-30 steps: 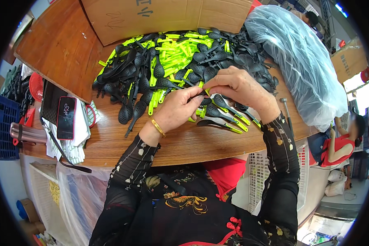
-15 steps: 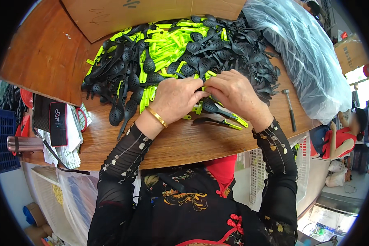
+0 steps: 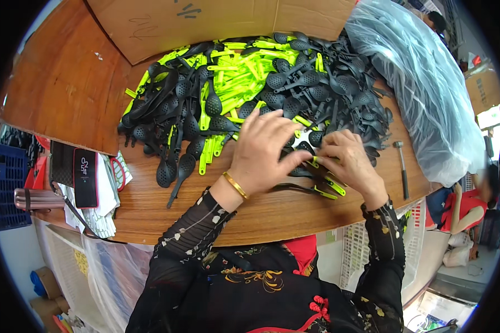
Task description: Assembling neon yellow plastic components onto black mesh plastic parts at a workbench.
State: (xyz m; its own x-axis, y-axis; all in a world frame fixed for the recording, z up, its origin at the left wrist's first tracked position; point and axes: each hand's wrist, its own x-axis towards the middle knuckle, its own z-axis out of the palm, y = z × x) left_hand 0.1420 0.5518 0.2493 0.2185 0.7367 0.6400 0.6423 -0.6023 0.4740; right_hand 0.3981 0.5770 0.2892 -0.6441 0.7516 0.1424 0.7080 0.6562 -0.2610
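My left hand (image 3: 265,149) is over the near side of the pile, fingers stretched out and thumb apart, with nothing seen in it. Close beside it, my right hand (image 3: 347,165) pinches the lime-green handle end of a black slotted spoon (image 3: 305,147); part of this spoon is hidden by the fingers. Under and in front of the hands, black utensils with lime-green handle ends (image 3: 325,192) rest on the wooden table (image 3: 244,215). Beyond lies a heap of black perforated spoons (image 3: 311,77) and loose lime-green handles (image 3: 239,77).
A hammer (image 3: 402,171) lies on the right, near a large clear plastic bag (image 3: 416,89). Cardboard (image 3: 216,25) stands behind the heap. At left are a phone (image 3: 85,177), papers (image 3: 101,216) and a pink flask (image 3: 38,198). Another person in red (image 3: 468,208) sits far right.
My hands were together at the heap's near edge. They have since parted, the left opening and the right moving right and nearer with the slotted spoon. The whole view has shifted slightly.
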